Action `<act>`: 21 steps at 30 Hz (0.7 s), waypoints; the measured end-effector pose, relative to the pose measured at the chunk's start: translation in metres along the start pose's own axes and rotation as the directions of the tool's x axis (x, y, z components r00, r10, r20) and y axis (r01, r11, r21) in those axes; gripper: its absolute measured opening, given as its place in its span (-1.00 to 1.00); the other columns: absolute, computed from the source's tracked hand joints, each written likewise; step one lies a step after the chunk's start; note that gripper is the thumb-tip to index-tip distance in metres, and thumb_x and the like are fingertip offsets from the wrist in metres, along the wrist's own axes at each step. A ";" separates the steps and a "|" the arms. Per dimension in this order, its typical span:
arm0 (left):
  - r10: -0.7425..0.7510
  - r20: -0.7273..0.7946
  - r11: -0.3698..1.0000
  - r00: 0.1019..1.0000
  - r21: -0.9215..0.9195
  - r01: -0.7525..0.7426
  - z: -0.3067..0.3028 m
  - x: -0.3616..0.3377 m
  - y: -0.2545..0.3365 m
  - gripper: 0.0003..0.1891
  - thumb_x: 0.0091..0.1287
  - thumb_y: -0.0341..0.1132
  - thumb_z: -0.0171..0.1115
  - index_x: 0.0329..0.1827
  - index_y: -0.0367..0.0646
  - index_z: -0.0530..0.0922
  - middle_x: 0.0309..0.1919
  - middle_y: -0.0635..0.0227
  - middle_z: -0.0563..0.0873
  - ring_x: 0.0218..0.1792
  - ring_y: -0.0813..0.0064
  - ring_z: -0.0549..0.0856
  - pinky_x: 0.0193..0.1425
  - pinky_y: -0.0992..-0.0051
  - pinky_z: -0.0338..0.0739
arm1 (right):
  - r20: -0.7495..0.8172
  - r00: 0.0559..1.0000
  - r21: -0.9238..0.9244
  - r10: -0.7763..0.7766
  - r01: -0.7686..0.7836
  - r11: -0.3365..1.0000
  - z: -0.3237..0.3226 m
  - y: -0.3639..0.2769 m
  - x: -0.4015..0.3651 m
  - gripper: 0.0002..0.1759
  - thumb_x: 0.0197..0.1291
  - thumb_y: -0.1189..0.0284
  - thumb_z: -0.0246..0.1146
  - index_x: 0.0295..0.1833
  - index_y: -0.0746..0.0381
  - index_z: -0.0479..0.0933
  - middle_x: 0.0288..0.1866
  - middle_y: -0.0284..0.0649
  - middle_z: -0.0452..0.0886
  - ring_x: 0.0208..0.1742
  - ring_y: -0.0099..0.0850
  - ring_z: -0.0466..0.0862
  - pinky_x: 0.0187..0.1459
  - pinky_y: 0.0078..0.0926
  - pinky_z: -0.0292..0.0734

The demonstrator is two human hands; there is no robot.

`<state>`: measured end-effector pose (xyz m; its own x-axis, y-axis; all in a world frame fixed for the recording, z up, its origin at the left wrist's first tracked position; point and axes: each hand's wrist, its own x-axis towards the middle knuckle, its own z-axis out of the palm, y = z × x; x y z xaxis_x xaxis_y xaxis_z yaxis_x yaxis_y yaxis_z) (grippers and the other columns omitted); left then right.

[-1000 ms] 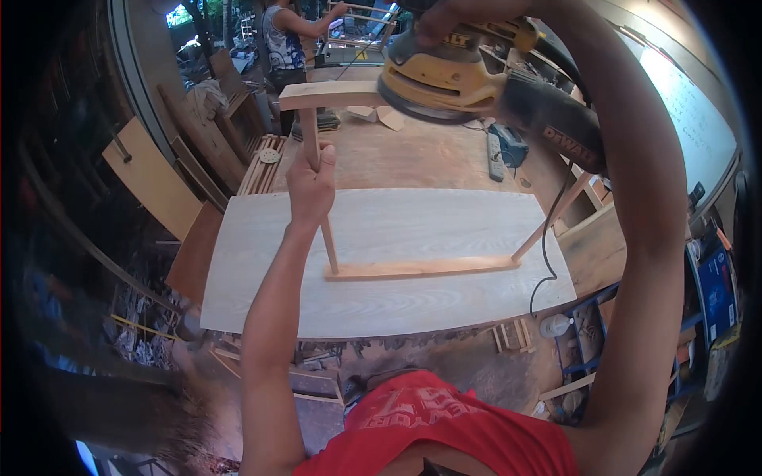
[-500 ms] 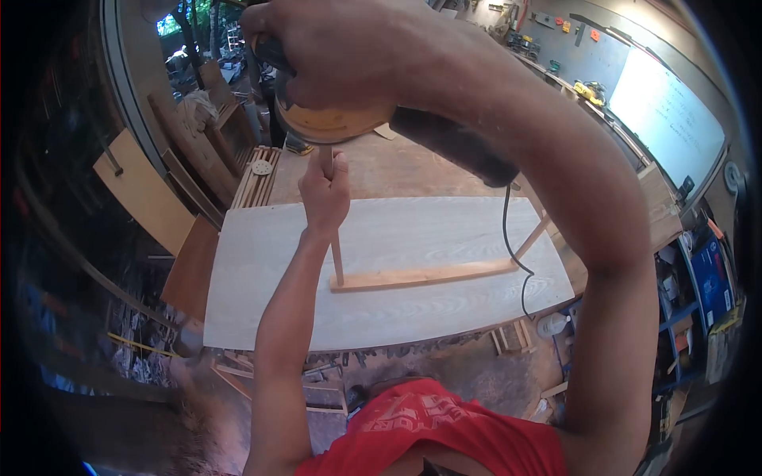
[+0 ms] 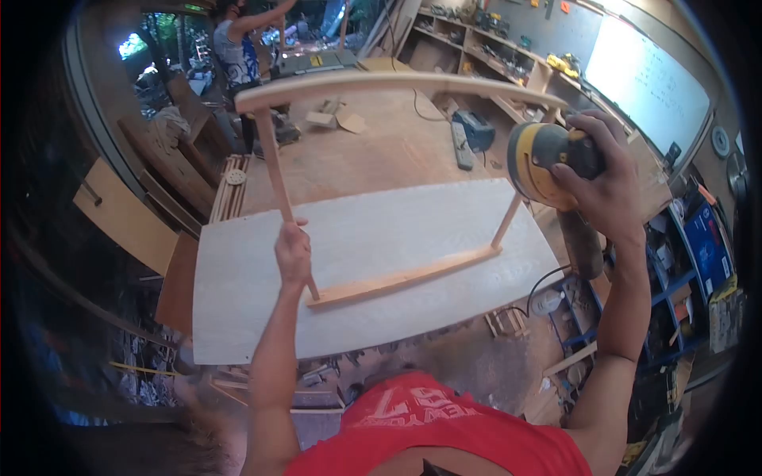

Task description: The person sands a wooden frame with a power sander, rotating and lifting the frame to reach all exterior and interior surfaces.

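Sander (image 3: 540, 163) swung rightward, right hand (image 3: 599, 178) clenching it; left hand (image 3: 294, 254) clenching frame post (image 3: 274, 170).

Upside-down pale lettering on the red shirt (image 3: 429, 412) at the bottom edge seems to read NEWYO; handwriting on the white wall board (image 3: 651, 87) is too faint to read

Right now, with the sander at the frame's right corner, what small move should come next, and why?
Probably press the sander lightly against the right end of the top rail. The right hand holds it beside that corner, the left hand grips the left upright, and the frame stands on the pale panel, so it looks braced.
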<state>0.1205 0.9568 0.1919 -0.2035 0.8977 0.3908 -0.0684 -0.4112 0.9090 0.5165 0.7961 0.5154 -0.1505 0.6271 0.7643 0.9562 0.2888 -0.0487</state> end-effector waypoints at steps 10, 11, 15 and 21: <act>-0.662 -0.251 0.723 0.706 0.035 0.690 -0.024 0.002 -0.038 -0.39 0.67 0.26 0.00 0.10 -0.23 0.51 -0.53 0.55 0.40 -0.67 0.73 0.33 -0.63 0.63 0.26 | 0.350 0.890 -0.002 0.292 -0.311 0.950 0.000 0.121 -0.148 -0.31 -0.07 0.47 0.59 0.28 0.14 0.62 0.32 -0.15 0.60 0.27 -0.10 0.69 0.30 -0.22 0.60; -0.694 -0.231 0.688 0.682 0.063 0.723 -0.031 0.002 -0.058 -0.39 0.67 0.26 0.00 0.10 -0.23 0.51 -0.53 0.55 0.40 -0.67 0.73 0.33 -0.63 0.63 0.26 | 0.379 0.863 -0.027 0.335 -0.351 0.936 0.004 0.129 -0.162 -0.31 -0.07 0.47 0.59 0.28 0.14 0.62 0.32 -0.15 0.60 0.27 -0.10 0.69 0.30 -0.22 0.60; -0.774 -0.243 0.606 0.584 -0.022 0.795 -0.062 0.012 -0.134 -0.48 0.66 0.18 0.08 0.01 -0.21 0.50 -0.53 0.54 0.42 -0.67 0.73 0.33 -0.63 0.64 0.25 | 0.525 0.755 -0.021 0.393 -0.450 0.893 0.032 0.145 -0.206 -0.30 -0.06 0.42 0.59 0.30 0.09 0.62 0.30 -0.15 0.60 0.26 -0.08 0.68 0.28 -0.21 0.61; -0.640 -0.353 0.583 0.683 0.357 0.730 -0.055 0.022 -0.182 -0.55 0.54 0.03 0.25 -0.06 -0.29 0.60 -0.45 0.39 0.58 -0.60 0.52 0.49 -0.55 0.44 0.43 | 0.606 0.685 -0.014 0.406 -0.501 0.866 0.071 0.143 -0.235 -0.29 -0.06 0.39 0.60 0.31 0.07 0.63 0.29 -0.13 0.60 0.26 -0.07 0.68 0.27 -0.21 0.62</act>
<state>0.0744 1.0428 0.0274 -0.4399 0.8203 -0.3656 0.1600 0.4722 0.8668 0.6706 0.7418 0.2831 0.1328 0.9846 0.1140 0.9065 -0.0742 -0.4156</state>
